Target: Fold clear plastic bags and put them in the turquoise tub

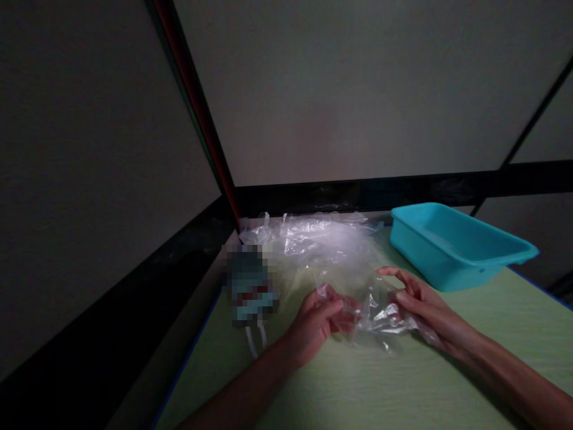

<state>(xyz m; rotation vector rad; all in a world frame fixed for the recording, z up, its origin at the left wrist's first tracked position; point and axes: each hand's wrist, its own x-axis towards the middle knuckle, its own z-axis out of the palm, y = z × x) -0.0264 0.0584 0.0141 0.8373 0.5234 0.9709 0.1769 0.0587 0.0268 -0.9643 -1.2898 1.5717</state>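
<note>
A clear plastic bag (373, 310) is stretched between my two hands, low over the table. My left hand (320, 319) is closed on its left side, the thumb pressed on top and the film lying over the fingers. At the right side, my right hand (414, 301) pinches the crumpled film, with the index finger stretched out toward the left. Behind my hands lies a heap of clear plastic bags (329, 236), shiny and wrinkled. Whether the held bag is joined to that heap, I cannot tell.
A turquoise plastic basin (461, 245) stands at the back right of the pale green table (349, 394). On the left lies a pixelated dark item (253, 286) with white straps at its lower end. Light panels (358, 89) rise behind the table and on the left.
</note>
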